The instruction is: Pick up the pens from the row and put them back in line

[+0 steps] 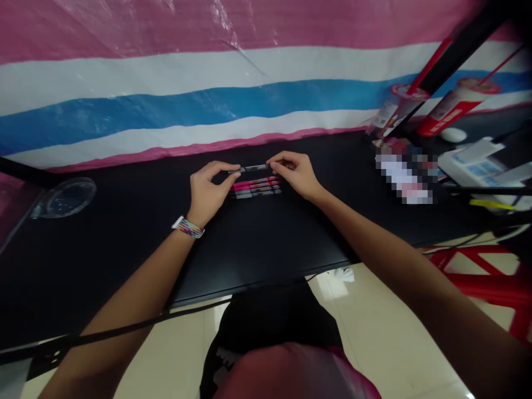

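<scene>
On the smooth black tabletop (257,238), slim pink and grey pens (253,187) lie side by side, apparently for neatness; I count roughly four, though blur leaves that unsure. Just beyond them, the left hand (209,185) and right hand (301,174) pinch opposite ends of one slim clear-and-dark pen (254,167), seemingly to keep it level. Farther right stand two lidded plastic cups (451,108), before one pink, white and blue striped plastic sheet (233,105).

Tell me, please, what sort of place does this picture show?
Probably a makeshift stall or work booth, though I cannot tell which: a glossy striped sheet hangs behind a black table, and a red stool stands on the tiled floor.
</scene>
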The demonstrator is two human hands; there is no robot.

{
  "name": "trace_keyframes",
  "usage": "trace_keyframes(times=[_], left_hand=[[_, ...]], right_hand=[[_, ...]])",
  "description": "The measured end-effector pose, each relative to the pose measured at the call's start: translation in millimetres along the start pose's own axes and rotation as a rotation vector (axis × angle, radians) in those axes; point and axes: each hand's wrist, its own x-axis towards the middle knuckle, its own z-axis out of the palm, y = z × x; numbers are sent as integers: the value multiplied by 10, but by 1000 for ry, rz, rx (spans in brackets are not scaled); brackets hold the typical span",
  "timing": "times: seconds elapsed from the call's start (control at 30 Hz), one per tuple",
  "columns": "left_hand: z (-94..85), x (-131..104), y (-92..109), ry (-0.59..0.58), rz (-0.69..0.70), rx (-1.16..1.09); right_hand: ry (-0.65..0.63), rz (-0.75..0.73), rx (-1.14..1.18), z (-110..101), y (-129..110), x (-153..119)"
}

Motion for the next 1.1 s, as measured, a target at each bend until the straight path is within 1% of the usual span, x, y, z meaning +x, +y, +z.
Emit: trace_keyframes(times=[0.1,0.17,0.27,0.37,0.5,0.67,0.73,0.87,1.0,1.1], left_hand=[[6,6,9,3,7,19],[2,10,17,9,20,48],[-16,16,12,4,59,99],[-45,18,-3,-25,120,149],[-80,16,-22,-56,148,183],[-83,11,-26,-90,166,179],[-78,10,-23,-99,136,166],[-71,12,-30,-101,25,101],[-56,28,-80,-66,-47,-9],[-45,45,-129,-70,-111,-63]], right_hand=[[-9,176,254,-2,-5,17],[-7,277,370,3,-33,24],[0,372,469,4,-71,29],[6,417,504,1,-73,26],[4,416,498,-3,-42,19],[37,333,484,-30,2,24],[26,296,465,-39,29,25],[-3,253,403,-28,78,17],[47,258,415,-6,85,10],[70,269,439,2,83,10]])
